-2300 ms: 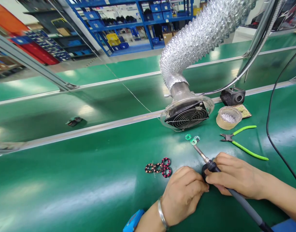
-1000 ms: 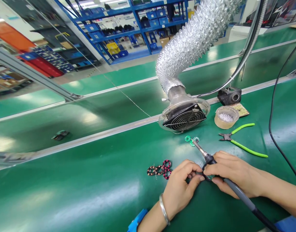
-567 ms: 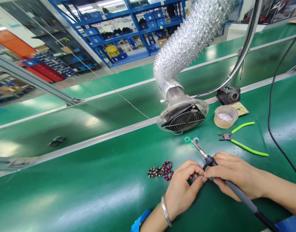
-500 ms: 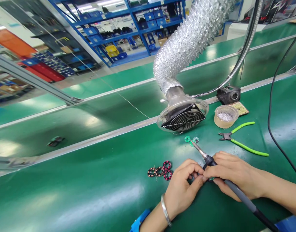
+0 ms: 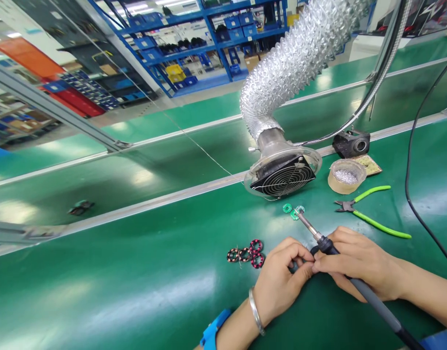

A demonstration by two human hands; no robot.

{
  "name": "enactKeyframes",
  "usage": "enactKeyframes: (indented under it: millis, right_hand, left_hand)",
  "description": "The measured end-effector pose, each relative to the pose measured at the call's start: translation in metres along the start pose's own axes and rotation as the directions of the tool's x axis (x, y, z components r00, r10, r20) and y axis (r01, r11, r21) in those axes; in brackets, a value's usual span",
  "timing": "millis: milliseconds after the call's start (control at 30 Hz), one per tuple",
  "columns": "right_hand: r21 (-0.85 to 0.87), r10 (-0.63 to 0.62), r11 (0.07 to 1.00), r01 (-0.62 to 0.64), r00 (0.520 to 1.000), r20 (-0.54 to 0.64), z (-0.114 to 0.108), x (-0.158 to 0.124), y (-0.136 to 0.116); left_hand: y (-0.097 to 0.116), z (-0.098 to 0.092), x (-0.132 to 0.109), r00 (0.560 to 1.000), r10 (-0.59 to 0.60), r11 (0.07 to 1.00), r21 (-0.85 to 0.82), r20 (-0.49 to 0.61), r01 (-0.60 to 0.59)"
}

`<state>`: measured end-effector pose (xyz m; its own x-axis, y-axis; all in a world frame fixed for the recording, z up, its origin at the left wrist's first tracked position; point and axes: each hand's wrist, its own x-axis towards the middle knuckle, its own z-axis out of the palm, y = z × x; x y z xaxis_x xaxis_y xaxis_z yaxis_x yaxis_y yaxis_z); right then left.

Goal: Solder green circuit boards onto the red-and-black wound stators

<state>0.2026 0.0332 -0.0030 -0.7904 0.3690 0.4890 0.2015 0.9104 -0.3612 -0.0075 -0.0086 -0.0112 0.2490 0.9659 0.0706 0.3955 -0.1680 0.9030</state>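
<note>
My left hand [image 5: 283,277], with a silver bangle at the wrist, has thumb and forefinger pinched on a small dark part [image 5: 313,251], mostly hidden by fingers. Touching it from the right, my right hand [image 5: 358,262] is closed round a soldering iron [image 5: 327,245], whose metal tip points up and left. Just beyond the tip lie small green circuit boards [image 5: 287,208]. Left of my left hand sit several wound rings [image 5: 257,246], red-black and copper-black. The fingertips of both hands meet at the dark part.
A fume extractor [image 5: 285,177] on a silver duct [image 5: 292,63] hangs beyond the hands. Green-handled cutters [image 5: 382,227], a round tub of metallic bits [image 5: 346,183] and a black holder [image 5: 350,144] lie to the right. A black cable [image 5: 413,194] crosses the right side.
The whole view has shifted slightly, so the bench items appear further right. The iron's tip shows a little right of its earlier place among the green boards. Both hands keep their holds.
</note>
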Motion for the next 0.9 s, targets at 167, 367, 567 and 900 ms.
enactKeyframes:
  millis: [167,367,567,900]
  right_hand:
    - [0.019,-0.020,1.000,0.019,1.000,0.002,-0.001,-0.002,0.001]
    - [0.041,-0.027,0.999,0.026,0.999,0.022,-0.002,0.000,-0.002]
    - [0.118,-0.021,0.993,0.024,1.000,-0.023,-0.010,0.000,-0.005]
    - [0.100,0.207,0.977,-0.190,0.955,-0.213,-0.029,-0.011,-0.036]
  left_hand:
    - [0.002,-0.002,-0.001,0.998,0.058,0.998,0.006,0.006,-0.058]
    - [0.001,0.000,-0.002,0.996,0.090,0.995,0.029,-0.005,-0.090]
    - [0.000,-0.002,-0.004,0.985,0.172,0.983,0.067,0.021,-0.173]
    - [-0.004,-0.003,-0.005,0.974,0.222,0.969,0.101,0.051,-0.226]
